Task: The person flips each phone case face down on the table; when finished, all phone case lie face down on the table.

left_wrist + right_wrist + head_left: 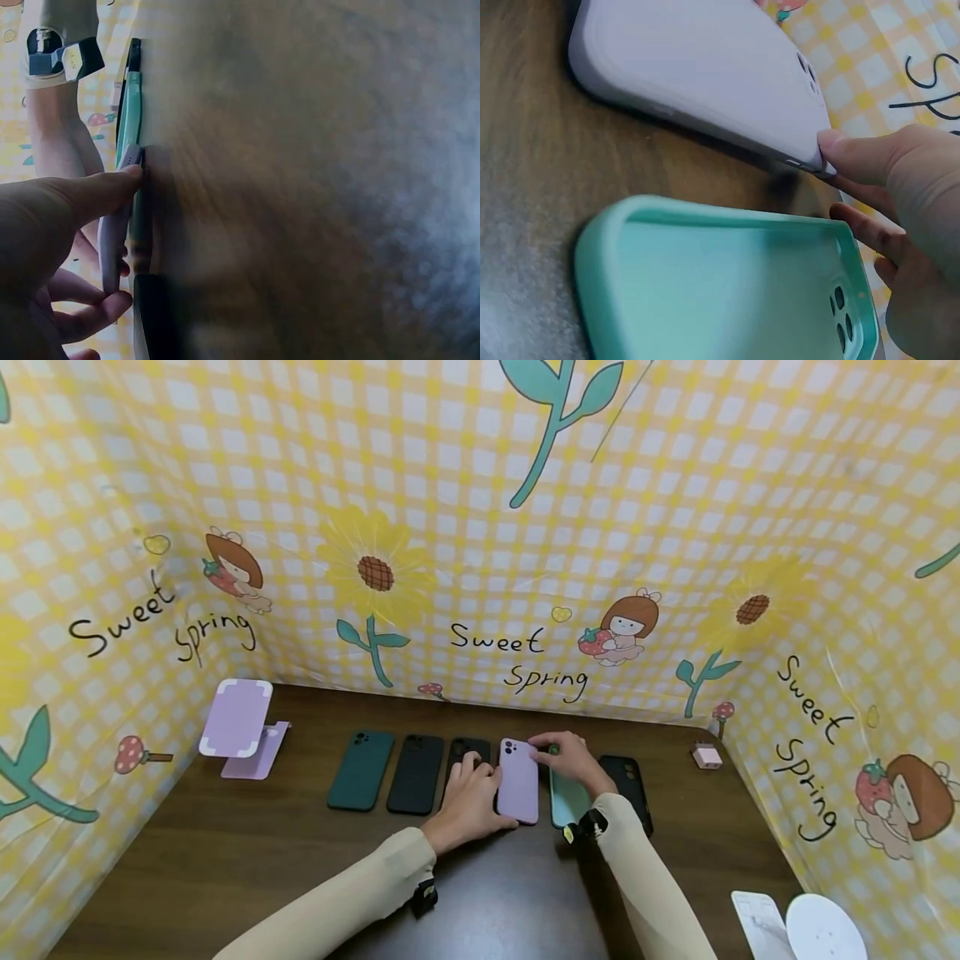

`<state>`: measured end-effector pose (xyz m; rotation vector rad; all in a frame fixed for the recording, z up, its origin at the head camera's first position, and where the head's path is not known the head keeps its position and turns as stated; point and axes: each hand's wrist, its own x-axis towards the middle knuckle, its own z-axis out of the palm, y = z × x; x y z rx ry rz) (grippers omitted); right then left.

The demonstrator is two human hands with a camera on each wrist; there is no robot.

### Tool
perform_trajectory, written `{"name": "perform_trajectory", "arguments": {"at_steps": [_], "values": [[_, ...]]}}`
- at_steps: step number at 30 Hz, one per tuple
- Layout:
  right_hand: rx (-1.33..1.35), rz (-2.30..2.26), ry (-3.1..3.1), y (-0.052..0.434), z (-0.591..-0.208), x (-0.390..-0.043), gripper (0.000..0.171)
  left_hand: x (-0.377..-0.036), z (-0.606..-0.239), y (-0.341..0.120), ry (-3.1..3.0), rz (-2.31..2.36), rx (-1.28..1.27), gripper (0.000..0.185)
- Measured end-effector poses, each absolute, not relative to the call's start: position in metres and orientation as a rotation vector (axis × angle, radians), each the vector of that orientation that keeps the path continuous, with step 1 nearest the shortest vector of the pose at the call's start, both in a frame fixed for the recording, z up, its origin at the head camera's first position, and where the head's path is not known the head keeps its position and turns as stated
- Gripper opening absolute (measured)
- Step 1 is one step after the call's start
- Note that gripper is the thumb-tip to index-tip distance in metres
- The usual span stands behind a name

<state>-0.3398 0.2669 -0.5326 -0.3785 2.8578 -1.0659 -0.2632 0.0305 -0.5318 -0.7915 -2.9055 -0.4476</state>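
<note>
Here the left hand (468, 802) and right hand (567, 758) both pinch the lilac phone case (518, 785) between a black case (472, 746) and mint case (567, 803), probably light, smooth, slightly springy, best held by edges!

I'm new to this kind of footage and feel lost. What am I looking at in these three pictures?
There is no machine here: a person's bare left hand and right hand do the work. The wide picture is taken from the head, looking forward and down at a wooden table. The other two are taken from the left and right wrists. Roughly in a row lie a teal phone case, three dark cases, a lilac case and a mint case. A purple stand is at the far left, a small plug at the far right. Both hands hold the lilac case: the left grips its edges, the right pinches one corner.
</note>
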Motion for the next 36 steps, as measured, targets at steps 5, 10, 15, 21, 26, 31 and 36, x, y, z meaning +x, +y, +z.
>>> {"name": "perform_trajectory", "arguments": {"at_steps": [5, 10, 15, 21, 26, 31, 36], "values": [[-0.387, -0.993, 2.914, 0.263, -0.535, -0.339, 0.025, -0.264, -0.53, 0.032, -2.949, -0.38, -0.8, 0.093], [-0.435, -0.918, 2.956, 0.259, -0.537, -0.337, 0.021, -0.264, -0.531, 0.032, -2.981, -0.385, -0.819, 0.089], [-0.514, -0.895, 2.957, 0.259, -0.535, -0.336, 0.022, -0.264, -0.53, 0.031, -2.98, -0.379, -0.83, 0.088], [-0.497, -1.043, 2.919, 0.285, -0.518, -0.334, 0.03, -0.263, -0.529, 0.033, -2.971, -0.449, -0.882, 0.093], [-0.403, -1.094, 2.909, 0.322, -0.506, -0.331, 0.029, -0.259, -0.522, 0.045, -2.886, -0.644, -0.956, 0.08], [-0.378, -1.02, 2.917, 0.347, -0.51, -0.327, 0.026, -0.252, -0.518, 0.06, -2.857, -0.77, -1.003, 0.066], [-0.377, -0.946, 2.948, 0.358, -0.516, -0.326, 0.025, -0.25, -0.521, 0.074, -2.857, -0.738, -1.072, 0.055]]}}
